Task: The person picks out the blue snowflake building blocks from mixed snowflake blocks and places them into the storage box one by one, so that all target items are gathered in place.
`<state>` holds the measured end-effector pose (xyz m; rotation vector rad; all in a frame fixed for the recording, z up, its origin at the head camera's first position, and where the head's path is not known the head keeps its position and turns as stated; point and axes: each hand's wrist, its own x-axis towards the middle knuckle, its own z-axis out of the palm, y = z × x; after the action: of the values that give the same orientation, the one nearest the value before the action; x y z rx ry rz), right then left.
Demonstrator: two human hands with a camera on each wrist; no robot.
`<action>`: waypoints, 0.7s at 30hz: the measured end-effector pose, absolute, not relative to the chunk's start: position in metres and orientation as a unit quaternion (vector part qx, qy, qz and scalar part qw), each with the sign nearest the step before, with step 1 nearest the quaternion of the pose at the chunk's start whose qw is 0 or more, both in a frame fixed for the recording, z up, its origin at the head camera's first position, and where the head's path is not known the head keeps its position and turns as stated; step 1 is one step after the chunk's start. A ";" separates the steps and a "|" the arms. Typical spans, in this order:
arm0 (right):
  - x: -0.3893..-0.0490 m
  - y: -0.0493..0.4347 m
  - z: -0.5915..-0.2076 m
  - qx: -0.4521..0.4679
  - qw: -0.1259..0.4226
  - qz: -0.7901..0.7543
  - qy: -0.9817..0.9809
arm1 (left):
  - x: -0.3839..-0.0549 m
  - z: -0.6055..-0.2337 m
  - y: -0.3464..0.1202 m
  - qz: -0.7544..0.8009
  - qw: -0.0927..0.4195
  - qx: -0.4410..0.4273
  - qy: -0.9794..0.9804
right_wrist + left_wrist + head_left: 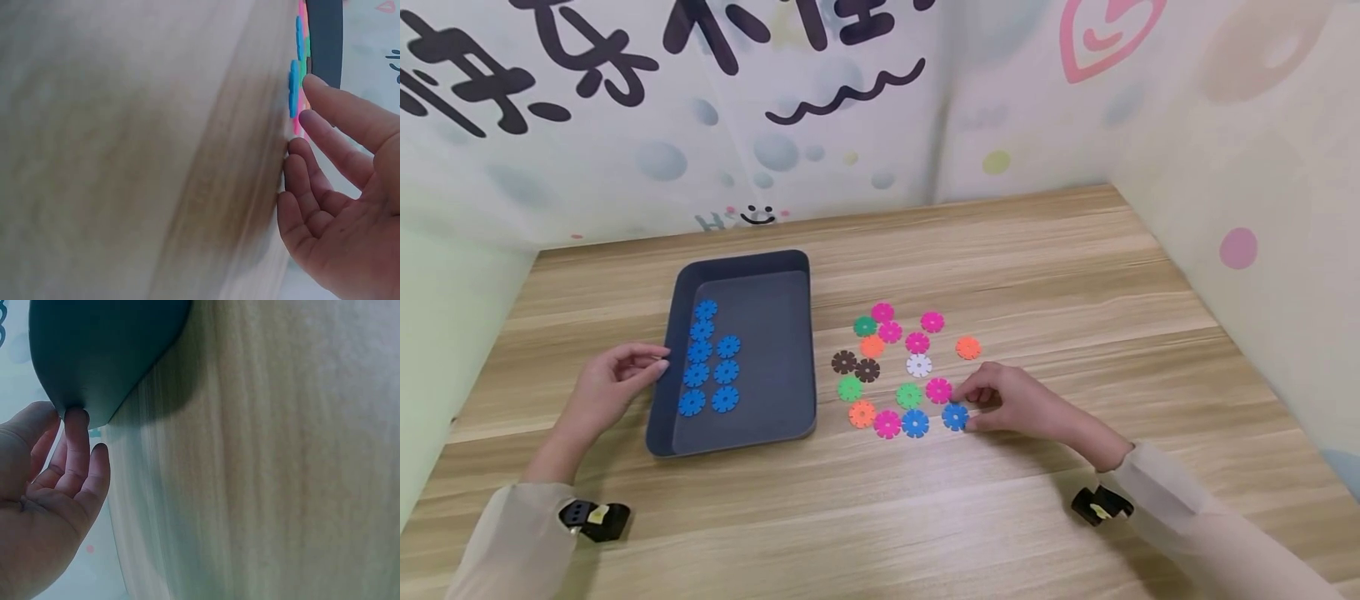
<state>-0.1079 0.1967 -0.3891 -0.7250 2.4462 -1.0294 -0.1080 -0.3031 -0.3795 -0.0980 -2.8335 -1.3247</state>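
In the head view, my left hand (612, 387) pinches the left rim of a dark grey tray (775, 350). The left wrist view shows its thumb and forefinger at the tray wall (94, 356). Several blue notched discs (726, 372) lie in two columns along the tray's left side. My right hand (1011, 400) is at a loose blue notched disc (955, 417), thumb and forefinger spread at its edges. From the right wrist, those fingertips appear just beside the disc (294, 89), parted, without closing round it. Whether they touch it is unclear.
Right of the tray lie loose notched discs: several pink (887, 424), orange (967, 347), light green (909, 395), dark green (865, 326), brown (844, 362), white (919, 365) and another blue one (915, 423). A printed wall (850, 192) borders the wooden table (820, 517).
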 end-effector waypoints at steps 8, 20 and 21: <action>-0.103 0.191 -0.391 -0.239 0.160 -0.354 0.890 | -0.107 -0.380 -0.301 -0.422 0.004 -0.030 -0.906; -0.104 0.186 -0.389 -0.232 0.167 -0.333 0.899 | -0.107 -0.377 -0.301 -0.417 -0.003 -0.025 -0.908; -0.105 0.186 -0.389 -0.233 0.169 -0.331 0.899 | -0.107 -0.377 -0.301 -0.417 -0.003 -0.024 -0.909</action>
<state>-0.1049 0.1857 -0.3887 -0.6624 2.5540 -0.9415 -0.1070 -0.3008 -0.3773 -0.0763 -2.8597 -1.3124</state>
